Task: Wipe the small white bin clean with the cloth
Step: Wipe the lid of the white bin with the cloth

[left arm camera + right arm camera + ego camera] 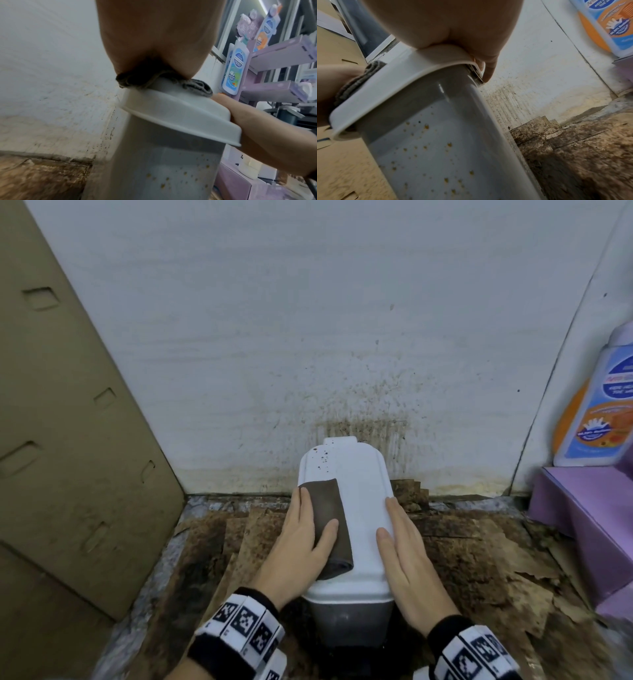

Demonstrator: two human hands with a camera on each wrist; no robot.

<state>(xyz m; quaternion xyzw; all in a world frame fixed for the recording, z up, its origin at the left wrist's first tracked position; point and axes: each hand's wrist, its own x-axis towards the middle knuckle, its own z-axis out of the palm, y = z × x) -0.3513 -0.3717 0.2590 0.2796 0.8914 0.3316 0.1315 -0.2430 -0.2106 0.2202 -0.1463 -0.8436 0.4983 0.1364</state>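
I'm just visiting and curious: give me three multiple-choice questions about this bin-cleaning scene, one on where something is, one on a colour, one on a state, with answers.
1. Where is the cloth?
A. On the bin lid's left part, under the left hand
B. On the floor
C. On the purple shelf

2. What colour is the cloth?
A. Yellow
B. Dark grey-brown
C. Bright red

3. How is the bin's lid?
A. Taken off
B. Propped fully open
C. Closed, dark specks at its far left corner

Answers:
1 A: the left hand presses it flat on the lid.
2 B: it shows dark against the small white bin.
3 C: the right hand rests on the shut lid; specks remain near the wall.
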